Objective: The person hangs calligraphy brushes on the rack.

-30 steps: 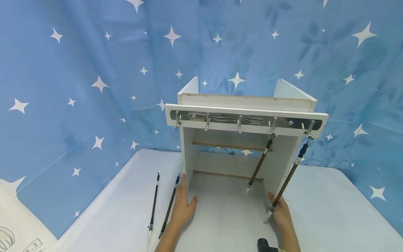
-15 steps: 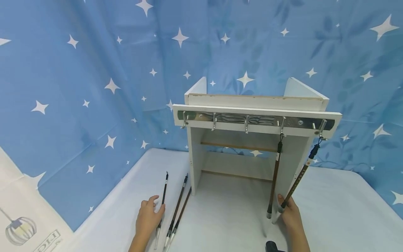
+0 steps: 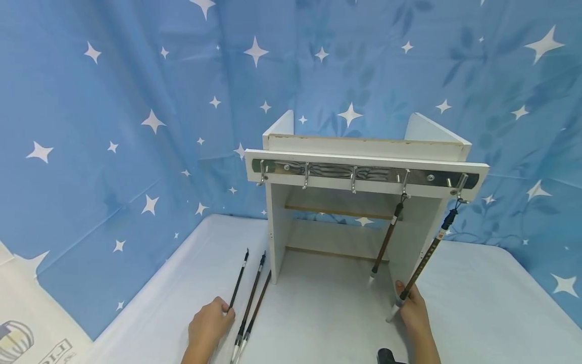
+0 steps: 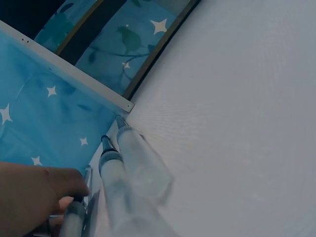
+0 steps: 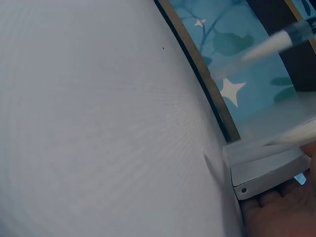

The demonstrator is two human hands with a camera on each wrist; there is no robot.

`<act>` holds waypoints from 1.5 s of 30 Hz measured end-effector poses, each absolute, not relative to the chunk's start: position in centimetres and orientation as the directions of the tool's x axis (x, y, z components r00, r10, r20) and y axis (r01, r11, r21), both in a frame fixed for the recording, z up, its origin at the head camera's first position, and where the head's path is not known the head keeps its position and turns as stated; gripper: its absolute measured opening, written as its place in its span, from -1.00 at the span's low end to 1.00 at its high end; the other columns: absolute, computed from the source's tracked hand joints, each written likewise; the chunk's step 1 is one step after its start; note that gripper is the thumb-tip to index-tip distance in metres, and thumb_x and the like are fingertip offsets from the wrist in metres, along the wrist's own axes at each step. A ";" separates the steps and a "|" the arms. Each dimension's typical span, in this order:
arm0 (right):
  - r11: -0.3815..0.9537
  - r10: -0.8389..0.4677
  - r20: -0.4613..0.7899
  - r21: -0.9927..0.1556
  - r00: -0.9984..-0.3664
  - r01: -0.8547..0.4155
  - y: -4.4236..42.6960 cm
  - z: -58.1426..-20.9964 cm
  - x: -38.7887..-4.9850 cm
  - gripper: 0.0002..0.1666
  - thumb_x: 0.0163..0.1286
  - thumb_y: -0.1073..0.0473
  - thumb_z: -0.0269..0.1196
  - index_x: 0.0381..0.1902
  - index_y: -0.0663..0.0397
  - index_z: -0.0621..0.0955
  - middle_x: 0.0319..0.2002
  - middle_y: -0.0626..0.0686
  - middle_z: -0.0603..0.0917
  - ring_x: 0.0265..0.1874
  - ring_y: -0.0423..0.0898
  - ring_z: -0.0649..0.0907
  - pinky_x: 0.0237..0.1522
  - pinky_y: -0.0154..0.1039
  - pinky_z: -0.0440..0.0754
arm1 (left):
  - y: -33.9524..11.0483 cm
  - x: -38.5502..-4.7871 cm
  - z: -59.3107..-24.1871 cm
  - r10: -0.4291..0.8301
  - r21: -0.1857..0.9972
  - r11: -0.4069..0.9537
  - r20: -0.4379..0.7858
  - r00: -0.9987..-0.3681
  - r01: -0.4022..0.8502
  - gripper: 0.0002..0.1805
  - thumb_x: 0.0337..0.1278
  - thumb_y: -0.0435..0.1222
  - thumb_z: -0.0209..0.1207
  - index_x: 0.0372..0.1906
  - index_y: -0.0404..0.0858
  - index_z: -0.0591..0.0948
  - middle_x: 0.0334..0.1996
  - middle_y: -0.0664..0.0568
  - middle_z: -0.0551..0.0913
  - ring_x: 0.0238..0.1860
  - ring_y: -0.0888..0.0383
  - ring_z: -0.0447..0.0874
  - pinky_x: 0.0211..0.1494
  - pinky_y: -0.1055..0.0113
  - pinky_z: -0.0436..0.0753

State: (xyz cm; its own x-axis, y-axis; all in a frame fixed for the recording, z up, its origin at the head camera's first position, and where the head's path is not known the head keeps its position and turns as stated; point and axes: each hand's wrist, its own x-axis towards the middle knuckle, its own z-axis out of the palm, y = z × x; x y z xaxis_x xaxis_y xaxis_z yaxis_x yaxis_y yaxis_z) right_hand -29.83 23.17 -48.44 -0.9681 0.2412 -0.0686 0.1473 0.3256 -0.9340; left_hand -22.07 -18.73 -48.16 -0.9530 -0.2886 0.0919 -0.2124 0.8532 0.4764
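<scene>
My left hand (image 3: pixel 209 326) pinches the leftmost calligraphy brush (image 3: pixel 238 280), which lies on the white table; the left wrist view shows my fingers (image 4: pixel 69 182) curled about it. Two more brushes lie just to its right, a dark one (image 3: pixel 252 298) and a brown one (image 3: pixel 260 306). With my right hand (image 3: pixel 415 311) I hold the right side panel (image 3: pixel 416 237) of a white shelf stand. Two brushes hang by loops from the stand's right-hand hooks: an inner one (image 3: pixel 387 240) and an outer one (image 3: pixel 427 253), which passes in front of my right hand.
A metal hook rail (image 3: pixel 327 169) with several hooks runs across the stand's front. The stand's left panel (image 3: pixel 275 232) rises beside the lying brushes. Behind the table (image 3: pixel 473 293) hangs a blue star-patterned cloth (image 3: pixel 136 151). A black object (image 3: pixel 385 356) shows at the bottom edge.
My left hand has left the stand's left panel, moved left and taken hold of the leftmost brush. The inner hanging brush swings. My right hand stays on the right panel.
</scene>
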 end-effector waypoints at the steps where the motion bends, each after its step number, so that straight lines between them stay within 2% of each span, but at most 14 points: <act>1: 0.326 0.247 -0.066 -0.934 -0.967 0.147 23.2 -48.4 -29.8 -0.11 0.33 -0.34 -0.23 0.43 0.00 -0.11 0.40 0.24 -0.06 0.36 0.31 -0.04 0.25 0.38 -0.06 | -18.7 -22.2 -48.1 -0.293 0.488 0.848 0.107 -0.950 -0.206 -0.81 -0.02 -0.18 0.14 -0.43 -0.25 0.57 -0.72 0.07 0.52 -0.71 0.18 0.36 -0.72 0.36 0.33; 4: 0.325 0.260 -0.058 -0.935 -0.964 0.144 23.1 -48.3 -29.8 -0.11 0.33 -0.34 -0.23 0.43 0.04 -0.09 0.39 0.27 -0.04 0.35 0.32 -0.02 0.26 0.37 -0.05 | -18.4 -22.5 -48.1 -0.313 0.553 0.813 0.155 -0.937 -0.180 -0.79 0.04 -0.18 0.11 -0.37 -0.26 0.60 -0.70 0.12 0.55 -0.72 0.23 0.36 -0.73 0.40 0.33; 8: 0.329 0.258 -0.045 -0.935 -0.965 0.131 23.0 -48.1 -29.7 -0.10 0.33 -0.34 -0.23 0.43 0.06 -0.08 0.38 0.32 -0.01 0.34 0.35 0.02 0.27 0.33 -0.02 | -17.7 -22.8 -47.9 -0.322 0.667 0.739 0.231 -0.918 -0.091 -0.74 0.18 -0.19 0.06 -0.20 -0.30 0.59 -0.53 0.13 0.63 -0.63 0.32 0.46 -0.64 0.46 0.43; 12: 0.344 0.249 -0.033 -0.931 -0.968 0.120 23.0 -48.1 -29.6 -0.13 0.35 -0.32 -0.23 0.43 0.04 -0.10 0.37 0.33 0.00 0.33 0.36 0.01 0.27 0.34 -0.03 | -16.6 -22.9 -48.0 -0.302 0.774 0.630 0.315 -0.900 0.060 -0.74 0.25 -0.25 0.01 -0.13 -0.36 0.54 -0.45 0.07 0.61 -0.50 0.36 0.53 -0.49 0.53 0.55; 16: 0.345 0.260 -0.029 -0.931 -0.965 0.121 23.1 -48.2 -29.7 -0.12 0.34 -0.33 -0.24 0.43 0.04 -0.10 0.38 0.30 0.00 0.34 0.34 0.01 0.26 0.35 -0.03 | -15.4 -22.7 -47.8 -0.271 0.818 0.531 0.412 -0.870 0.222 -0.78 0.28 -0.34 -0.03 -0.11 -0.40 0.49 -0.39 -0.02 0.58 -0.47 0.36 0.57 -0.45 0.52 0.61; 26: 0.336 0.275 -0.033 -0.933 -0.961 0.128 23.2 -48.1 -29.7 -0.11 0.33 -0.33 -0.23 0.43 0.03 -0.09 0.39 0.28 0.00 0.35 0.32 0.00 0.25 0.36 -0.02 | -12.8 -21.2 -45.9 -0.228 0.791 0.393 0.578 -0.783 0.469 -0.76 0.28 -0.49 -0.11 0.01 -0.46 0.39 -0.30 0.00 0.51 -0.39 0.31 0.56 -0.36 0.46 0.66; 32: 0.325 0.282 -0.036 -0.937 -0.959 0.131 23.3 -48.0 -29.8 -0.09 0.31 -0.36 -0.23 0.44 0.01 -0.10 0.38 0.30 0.00 0.35 0.33 0.01 0.27 0.34 -0.01 | -11.8 -20.5 -44.8 -0.193 0.749 0.342 0.647 -0.738 0.568 -0.79 0.28 -0.52 -0.15 -0.05 -0.48 0.40 -0.35 -0.12 0.52 -0.38 0.35 0.56 -0.40 0.42 0.67; 37: 0.330 0.275 -0.035 -0.935 -0.961 0.128 23.2 -48.0 -29.6 -0.10 0.32 -0.35 -0.25 0.44 0.01 -0.11 0.37 0.33 -0.01 0.33 0.37 0.02 0.26 0.34 -0.02 | -11.9 -20.6 -44.8 -0.170 0.706 0.358 0.693 -0.701 0.611 -0.80 0.25 -0.56 -0.13 -0.07 -0.50 0.42 -0.38 -0.17 0.53 -0.42 0.35 0.55 -0.46 0.44 0.66; 45: 0.343 0.262 -0.024 -0.932 -0.965 0.116 23.0 -48.5 -29.7 -0.14 0.36 -0.30 -0.23 0.43 0.04 -0.09 0.37 0.33 0.00 0.33 0.36 0.00 0.25 0.37 -0.05 | -11.9 -20.6 -44.8 -0.195 0.718 0.340 0.686 -0.701 0.608 -0.76 0.23 -0.56 -0.10 -0.05 -0.45 0.46 -0.38 0.03 0.53 -0.46 0.31 0.57 -0.51 0.46 0.64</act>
